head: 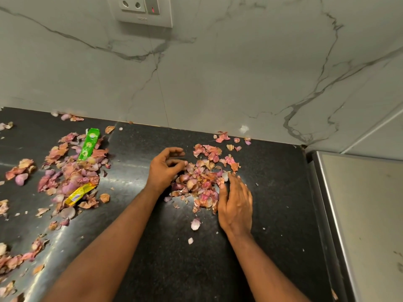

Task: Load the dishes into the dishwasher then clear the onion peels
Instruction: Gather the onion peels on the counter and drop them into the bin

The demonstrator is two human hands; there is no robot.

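Pink and papery onion peels (pixel 202 182) lie heaped on the black speckled stone counter (pixel 165 258), between the two hands. Left hand (pixel 165 168) cups the heap's left edge, fingers curled and slightly spread, touching the peels. Right hand (pixel 235 203) lies against the heap's right side, fingers straight and close together. More peels sit scattered at far left around a green wrapper (pixel 89 144) and a yellow wrapper (pixel 79 194).
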